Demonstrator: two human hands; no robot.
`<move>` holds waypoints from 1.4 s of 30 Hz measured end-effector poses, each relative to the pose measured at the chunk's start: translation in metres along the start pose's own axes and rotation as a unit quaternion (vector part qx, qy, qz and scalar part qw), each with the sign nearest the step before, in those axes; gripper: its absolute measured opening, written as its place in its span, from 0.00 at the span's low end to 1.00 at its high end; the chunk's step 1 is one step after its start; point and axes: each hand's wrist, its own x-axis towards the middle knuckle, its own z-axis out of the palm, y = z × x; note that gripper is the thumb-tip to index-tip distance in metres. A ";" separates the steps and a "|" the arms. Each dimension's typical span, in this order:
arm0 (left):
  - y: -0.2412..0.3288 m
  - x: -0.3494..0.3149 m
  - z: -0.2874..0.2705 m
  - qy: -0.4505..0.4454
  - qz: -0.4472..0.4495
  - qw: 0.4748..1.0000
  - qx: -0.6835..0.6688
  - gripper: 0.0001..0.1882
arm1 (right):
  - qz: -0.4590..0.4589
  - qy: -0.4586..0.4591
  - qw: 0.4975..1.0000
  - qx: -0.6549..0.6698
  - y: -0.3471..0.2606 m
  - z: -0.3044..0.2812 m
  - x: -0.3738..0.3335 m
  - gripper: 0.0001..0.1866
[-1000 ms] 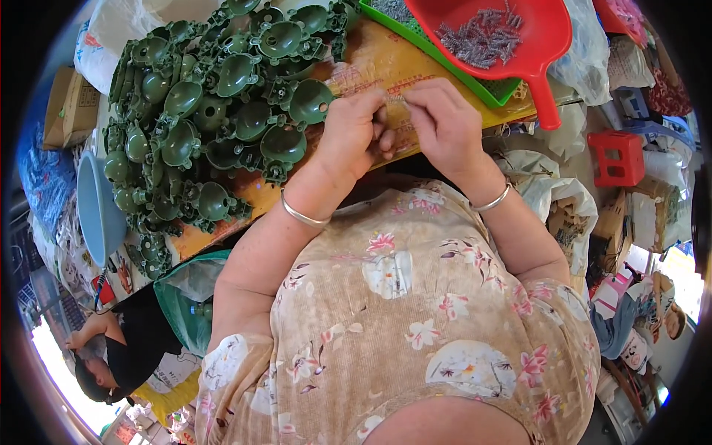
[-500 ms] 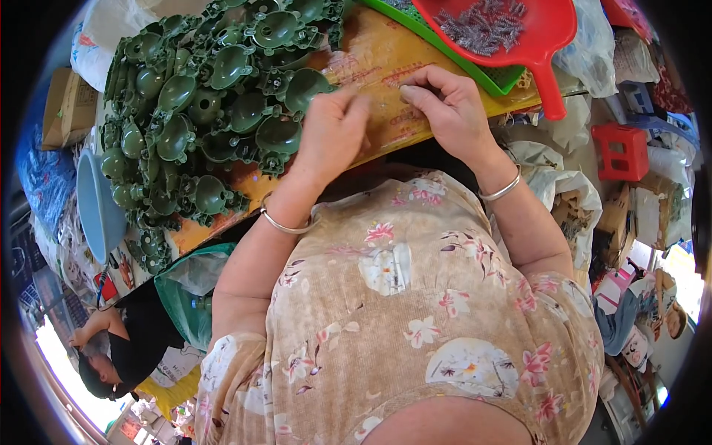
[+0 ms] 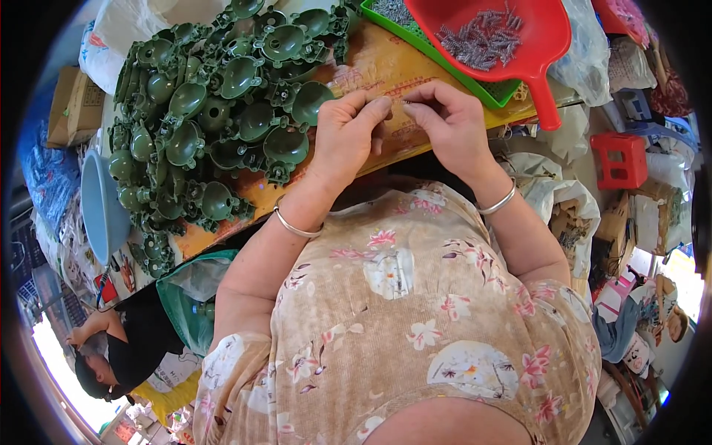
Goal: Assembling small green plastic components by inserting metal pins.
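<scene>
Above the yellow table (image 3: 363, 74), my two hands meet with their fingertips close together. My left hand (image 3: 345, 141) is closed, thumb against the bent fingers, beside a heap of dark green plastic shells (image 3: 185, 144) with round bowl-like hollows. My right hand (image 3: 454, 130) pinches thumb and forefinger just right of the left fingertips. Something tiny may be between the fingers, too small to make out. Small metal springs (image 3: 486, 41) lie in a red scoop (image 3: 545, 100) beyond my right hand. Under the scoop is a green basket (image 3: 500, 93) with small grey pieces in it.
A light blue basin (image 3: 104, 208) stands left of the heap. A red stool (image 3: 618, 159) and an open white sack (image 3: 567, 200) are at the right. Another person (image 3: 133, 334) is at lower left, near a green bag (image 3: 193, 297).
My left hand has moved right, away from the green shells, up to my right fingertips. My right hand has stayed nearly in place, and the view has shifted slightly.
</scene>
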 end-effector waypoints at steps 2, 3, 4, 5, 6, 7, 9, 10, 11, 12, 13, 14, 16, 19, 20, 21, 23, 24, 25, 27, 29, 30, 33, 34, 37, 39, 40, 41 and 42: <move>0.002 -0.003 -0.001 0.003 -0.067 0.997 -0.047 0.09 | -0.266 0.063 0.929 -0.249 0.000 0.001 -0.001 0.05; 0.001 -0.004 0.000 0.014 -0.074 0.997 0.001 0.09 | -0.270 0.062 0.928 -0.248 0.000 0.001 -0.003 0.05; 0.001 -0.002 0.000 0.027 -0.075 0.996 0.050 0.09 | -0.284 0.061 0.912 -0.290 0.000 0.001 -0.004 0.06; -0.002 0.001 0.001 0.010 0.009 0.989 0.148 0.11 | -0.303 0.061 0.891 -0.331 0.001 0.000 0.000 0.06; -0.019 0.007 -0.002 -0.009 0.130 0.965 0.229 0.11 | -0.296 0.055 0.893 -0.334 0.002 0.000 0.000 0.06; -0.010 0.008 0.004 -0.016 0.166 0.941 0.294 0.11 | -0.271 0.065 0.898 -0.341 0.007 -0.004 0.000 0.06; -0.002 0.012 0.001 0.022 0.205 0.875 0.439 0.09 | -0.239 0.083 0.902 -0.350 0.013 -0.009 -0.002 0.07; 0.003 0.020 -0.002 0.053 0.279 0.841 0.461 0.08 | -0.244 0.083 0.901 -0.349 0.013 -0.009 -0.004 0.07; 0.009 0.028 -0.002 0.093 0.287 0.812 0.499 0.08 | -0.235 0.087 0.908 -0.336 0.013 -0.009 -0.005 0.07; 0.018 0.038 -0.002 0.131 0.293 0.781 0.535 0.07 | -0.225 0.092 0.915 -0.323 0.013 -0.010 -0.004 0.07; 0.024 0.050 -0.003 0.152 0.312 0.736 0.581 0.07 | -0.226 0.093 0.915 -0.322 0.014 -0.010 -0.005 0.07; 0.027 0.063 -0.007 0.167 0.322 0.701 0.614 0.09 | -0.230 0.088 0.916 -0.317 0.014 -0.009 -0.005 0.07; 0.028 0.088 -0.015 0.182 0.318 0.641 0.675 0.08 | -0.235 0.084 0.917 -0.311 0.014 -0.008 -0.005 0.07; 0.024 0.101 -0.013 0.136 0.232 0.652 0.709 0.05 | -0.242 0.083 0.919 -0.299 0.013 -0.008 -0.004 0.06; 0.021 0.096 -0.007 0.131 0.226 0.661 0.704 0.04 | -0.230 0.083 0.923 -0.297 0.011 -0.008 -0.005 0.06; 0.016 0.087 -0.002 0.111 0.250 0.674 0.686 0.03 | -0.218 0.081 0.927 -0.294 0.010 -0.007 -0.005 0.06; 0.002 0.066 0.006 0.053 0.293 0.706 0.642 0.04 | -0.223 0.092 0.930 -0.278 0.011 -0.010 -0.004 0.06; 0.001 0.054 0.010 0.029 0.304 0.742 0.597 0.06 | -0.229 0.103 0.932 -0.263 0.012 -0.011 -0.004 0.06; 0.000 0.046 0.013 0.006 0.313 0.774 0.550 0.07 | -0.212 0.119 0.939 -0.244 0.015 -0.011 -0.005 0.06; 0.000 0.044 0.003 0.022 0.344 0.820 0.456 0.08 | -0.181 0.136 0.953 -0.201 0.020 -0.011 -0.005 0.05; 0.006 0.048 -0.012 0.100 0.352 0.830 0.421 0.08 | -0.159 0.164 0.963 -0.143 0.023 -0.010 -0.005 0.04; 0.014 0.049 -0.017 0.132 0.330 0.814 0.460 0.09 | -0.156 0.167 0.963 -0.144 0.024 -0.009 -0.006 0.04; 0.028 0.061 -0.016 0.171 0.255 0.783 0.542 0.18 | -0.154 0.169 0.962 -0.151 0.025 -0.009 -0.005 0.04; 0.032 0.066 -0.012 0.171 0.255 0.782 0.542 0.18 | -0.163 0.167 0.959 -0.160 0.024 -0.008 -0.005 0.04; 0.037 0.084 -0.009 0.144 0.113 0.757 0.627 0.20 | -0.170 0.165 0.957 -0.169 0.023 -0.008 -0.006 0.04; 0.034 0.093 -0.012 0.102 0.101 0.733 0.665 0.21 | -0.168 0.164 0.957 -0.168 0.021 -0.007 -0.007 0.04; 0.035 0.094 -0.010 0.100 0.101 0.734 0.665 0.21 | -0.171 0.163 0.957 -0.168 0.021 -0.008 -0.006 0.04; 0.038 0.094 -0.008 0.100 0.101 0.727 0.672 0.22 | -0.174 0.162 0.957 -0.167 0.021 -0.008 -0.006 0.04; 0.041 0.094 -0.006 0.101 0.100 0.720 0.679 0.23 | -0.173 0.163 0.957 -0.167 0.022 -0.009 -0.006 0.04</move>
